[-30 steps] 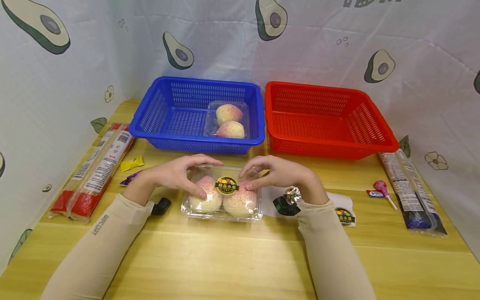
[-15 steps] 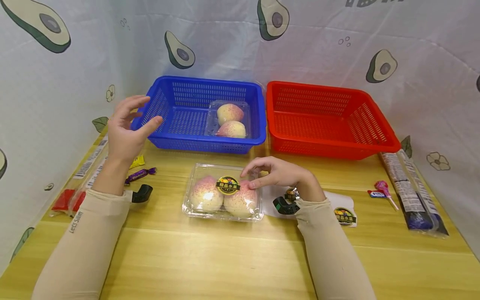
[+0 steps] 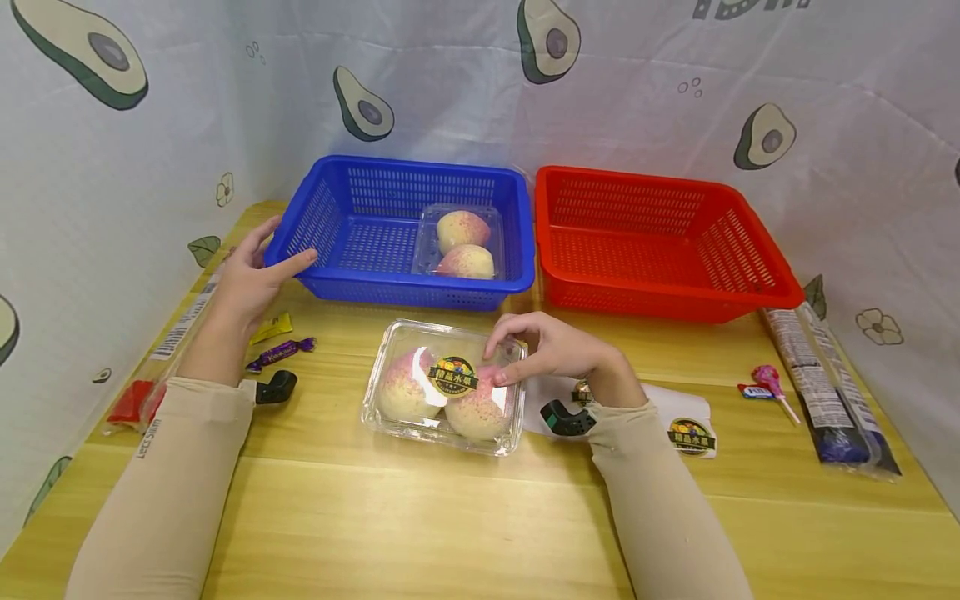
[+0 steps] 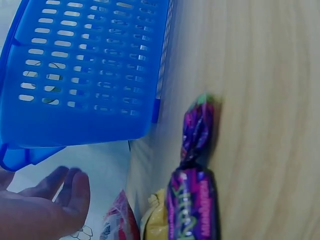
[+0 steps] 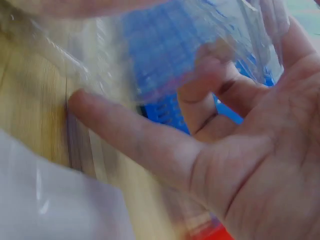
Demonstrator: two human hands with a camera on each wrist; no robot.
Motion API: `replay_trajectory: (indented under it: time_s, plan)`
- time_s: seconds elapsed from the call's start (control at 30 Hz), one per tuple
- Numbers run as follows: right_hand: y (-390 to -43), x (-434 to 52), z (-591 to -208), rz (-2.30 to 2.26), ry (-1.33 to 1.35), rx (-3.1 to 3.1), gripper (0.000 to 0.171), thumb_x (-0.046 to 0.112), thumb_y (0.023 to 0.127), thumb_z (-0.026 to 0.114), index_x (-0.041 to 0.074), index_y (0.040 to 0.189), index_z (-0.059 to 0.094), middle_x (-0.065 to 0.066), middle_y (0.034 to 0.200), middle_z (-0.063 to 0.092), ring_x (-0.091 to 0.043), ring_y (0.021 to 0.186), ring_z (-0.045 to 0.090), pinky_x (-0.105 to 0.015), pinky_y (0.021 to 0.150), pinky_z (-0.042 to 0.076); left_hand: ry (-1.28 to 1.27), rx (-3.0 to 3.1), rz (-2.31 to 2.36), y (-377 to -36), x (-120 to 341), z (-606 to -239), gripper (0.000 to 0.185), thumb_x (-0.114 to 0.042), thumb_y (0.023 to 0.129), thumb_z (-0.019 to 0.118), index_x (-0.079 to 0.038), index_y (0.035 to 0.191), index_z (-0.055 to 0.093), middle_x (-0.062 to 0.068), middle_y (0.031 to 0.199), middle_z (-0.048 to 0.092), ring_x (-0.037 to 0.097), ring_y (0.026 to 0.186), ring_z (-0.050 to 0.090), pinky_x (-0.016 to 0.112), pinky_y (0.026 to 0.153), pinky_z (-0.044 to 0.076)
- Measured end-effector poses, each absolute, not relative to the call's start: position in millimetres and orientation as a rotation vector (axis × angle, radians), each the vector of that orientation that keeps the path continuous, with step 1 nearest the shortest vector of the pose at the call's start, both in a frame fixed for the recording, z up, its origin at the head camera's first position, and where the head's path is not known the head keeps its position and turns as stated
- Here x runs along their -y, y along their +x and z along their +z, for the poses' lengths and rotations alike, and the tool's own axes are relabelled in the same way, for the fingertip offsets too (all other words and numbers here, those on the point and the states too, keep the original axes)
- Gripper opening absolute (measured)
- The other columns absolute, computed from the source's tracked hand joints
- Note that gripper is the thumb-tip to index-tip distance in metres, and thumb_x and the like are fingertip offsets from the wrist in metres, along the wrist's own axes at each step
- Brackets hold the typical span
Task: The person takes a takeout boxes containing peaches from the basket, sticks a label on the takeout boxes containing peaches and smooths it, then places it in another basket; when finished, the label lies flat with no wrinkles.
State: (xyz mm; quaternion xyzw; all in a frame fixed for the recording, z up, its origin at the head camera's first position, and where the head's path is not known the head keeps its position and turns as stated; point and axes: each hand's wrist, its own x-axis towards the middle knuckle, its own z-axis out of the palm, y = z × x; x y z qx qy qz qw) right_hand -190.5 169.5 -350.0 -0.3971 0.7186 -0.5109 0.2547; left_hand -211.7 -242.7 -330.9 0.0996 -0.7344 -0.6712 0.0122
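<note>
I see the left hand (image 3: 253,273), loosely spread, at the left end of the blue basket (image 3: 397,291), contact unclear. Mid-bench (image 3: 375,521), the clear box (image 3: 442,390) runs left-to-right, right end skewed frontward, squarer before; the right hand's (image 3: 553,346) curled fingers hold that end.

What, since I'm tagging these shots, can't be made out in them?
Head view: the far right corner of the clear box, hidden by the right hand.
Head view: part of the left packet, hidden by the left forearm.
Left wrist view: the lower end of the purple candy, cut off by the bottom edge.
Right wrist view: most of the clear box's outline, smeared by blur.
</note>
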Motion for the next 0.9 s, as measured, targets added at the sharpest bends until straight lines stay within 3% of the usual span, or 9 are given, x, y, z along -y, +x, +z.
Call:
replay_trajectory:
  time_s: [0.23, 0.37, 0.5, 0.67, 0.8, 0.9]
  plan:
    - [-189.3, -168.0, -346.6, -1.496, -1.068, -1.950, 0.022, 0.002, 0.084, 0.080, 0.003, 0.105, 0.071, -0.014, 0.102, 0.063, -0.029, 0.100, 0.054, -0.038, 0.087, 0.045, 0.294, 2.330, -2.161, -213.0, 243.0, -334.3, 0.100, -0.032, 0.083, 0.084, -0.034, 0.161, 0.021, 0.009, 0.166, 0.019, 0.026, 0.146, 0.032, 0.037, 0.117, 0.028]
    - [-185.6, -172.1, -335.9, -1.561, -1.031, -1.934, 0.020, 0.003, 0.087, 0.077, 0.007, 0.106, 0.073, -0.012, 0.103, 0.062, -0.028, 0.099, 0.052, -0.033, 0.079, 0.049, 0.275, 2.307, -2.192, -213.0, 242.9, -336.0, 0.100, -0.031, 0.084, 0.083, -0.034, 0.162, 0.020, 0.011, 0.166, 0.018, 0.027, 0.145, 0.033, 0.035, 0.115, 0.032]
    - [-177.3, -179.9, -316.7, -1.688, -1.052, -1.827, 0.022, 0.000, 0.089, 0.074, 0.013, 0.106, 0.074, -0.010, 0.104, 0.062, -0.026, 0.098, 0.053, -0.029, 0.075, 0.053, 0.256, 2.259, -2.247, -212.9, 242.5, -338.1, 0.099, -0.026, 0.084, 0.083, -0.033, 0.161, 0.022, 0.013, 0.165, 0.019, 0.028, 0.143, 0.035, 0.031, 0.110, 0.038]
    - [-165.8, -201.5, -282.4, -1.957, -1.048, -1.643, 0.027, -0.008, 0.094, 0.062, 0.008, 0.112, 0.073, -0.010, 0.103, 0.063, -0.020, 0.086, 0.061, -0.028, 0.068, 0.058, 0.245, 2.231, -2.277, -213.1, 241.6, -339.8, 0.098, -0.024, 0.084, 0.083, -0.033, 0.161, 0.023, 0.016, 0.163, 0.021, 0.029, 0.141, 0.037, 0.033, 0.109, 0.039]
    - [-165.3, -227.1, -253.4, -2.211, -0.833, -1.698, 0.028, -0.011, 0.098, 0.052, 0.002, 0.115, 0.071, -0.012, 0.103, 0.067, -0.021, 0.082, 0.067, -0.032, 0.067, 0.060, 0.241, 2.224, -2.268, -213.5, 242.1, -339.8, 0.097, -0.024, 0.084, 0.083, -0.034, 0.161, 0.024, 0.013, 0.164, 0.019, 0.030, 0.140, 0.037, 0.035, 0.109, 0.039]
    - [-173.0, -244.8, -237.6, -2.345, -0.475, -1.866, 0.022, -0.002, 0.099, 0.059, 0.002, 0.117, 0.071, -0.011, 0.112, 0.065, -0.023, 0.091, 0.064, -0.035, 0.069, 0.061, 0.250, 2.235, -2.248, -213.2, 243.4, -340.0, 0.096, -0.025, 0.085, 0.083, -0.034, 0.160, 0.025, 0.009, 0.166, 0.014, 0.029, 0.140, 0.035, 0.034, 0.109, 0.039]
